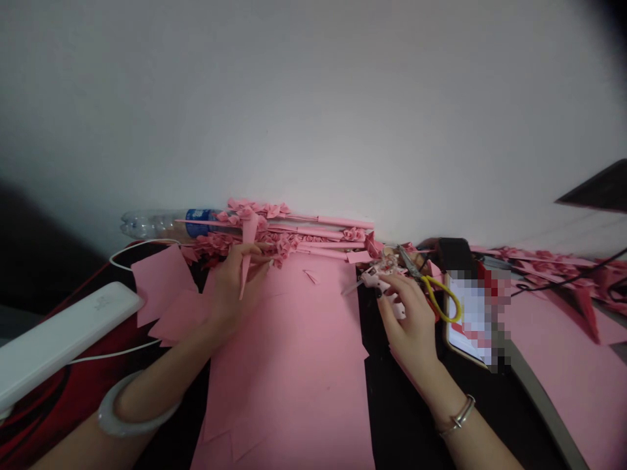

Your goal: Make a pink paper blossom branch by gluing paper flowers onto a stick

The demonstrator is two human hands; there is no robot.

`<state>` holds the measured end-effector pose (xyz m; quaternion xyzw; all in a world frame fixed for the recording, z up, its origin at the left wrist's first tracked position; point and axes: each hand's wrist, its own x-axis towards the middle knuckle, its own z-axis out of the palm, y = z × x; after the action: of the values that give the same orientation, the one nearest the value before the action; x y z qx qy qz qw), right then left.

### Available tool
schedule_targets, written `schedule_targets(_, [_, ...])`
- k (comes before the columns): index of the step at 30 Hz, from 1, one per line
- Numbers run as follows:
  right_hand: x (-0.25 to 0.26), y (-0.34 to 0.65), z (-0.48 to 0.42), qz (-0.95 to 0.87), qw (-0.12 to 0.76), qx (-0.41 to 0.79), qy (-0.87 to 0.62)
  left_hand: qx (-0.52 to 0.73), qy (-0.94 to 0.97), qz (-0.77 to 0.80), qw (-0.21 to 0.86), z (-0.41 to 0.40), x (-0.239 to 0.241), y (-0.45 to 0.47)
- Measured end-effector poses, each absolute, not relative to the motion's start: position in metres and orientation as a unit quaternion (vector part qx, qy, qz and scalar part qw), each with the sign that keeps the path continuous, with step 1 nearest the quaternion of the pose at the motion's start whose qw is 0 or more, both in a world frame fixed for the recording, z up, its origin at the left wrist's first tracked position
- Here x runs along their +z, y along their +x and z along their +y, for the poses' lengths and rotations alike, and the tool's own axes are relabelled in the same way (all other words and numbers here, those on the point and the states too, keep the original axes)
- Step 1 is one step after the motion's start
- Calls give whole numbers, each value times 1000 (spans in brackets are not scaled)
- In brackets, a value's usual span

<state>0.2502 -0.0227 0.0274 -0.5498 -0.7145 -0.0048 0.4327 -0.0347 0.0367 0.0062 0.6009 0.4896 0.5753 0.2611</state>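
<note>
My left hand (232,281) is closed around a folded pink paper piece (249,238), which stands upright and tapers to a point at its lower end. Below and beside that hand lies a stack of pink paper sheets (294,352). To the right, my right hand (409,320) has its fingers curled around a small pale pink object with dark spots (376,282); its kind is unclear, and the fingers partly cover it. Close by this hand are scissors (443,299) with yellow handles. Pink paper flowers (284,248) with rolled paper stems lie behind the sheets.
A plastic bottle (151,224) lies along the wall. On the left are small pink paper squares (164,281), a white power strip (73,336) and a white cable. A lit phone (465,326) lies right of my right hand, with more pink paper (548,333) beyond.
</note>
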Motion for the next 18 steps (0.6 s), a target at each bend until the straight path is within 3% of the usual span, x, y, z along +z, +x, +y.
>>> schedule_targets(8, [23, 219, -38, -803, 431, 82, -402, 496, 549, 450, 500, -8, 11, 9])
schedule_targets(18, [13, 207, -38, -807, 400, 109, -422, 464, 516, 431, 577, -18, 4, 27])
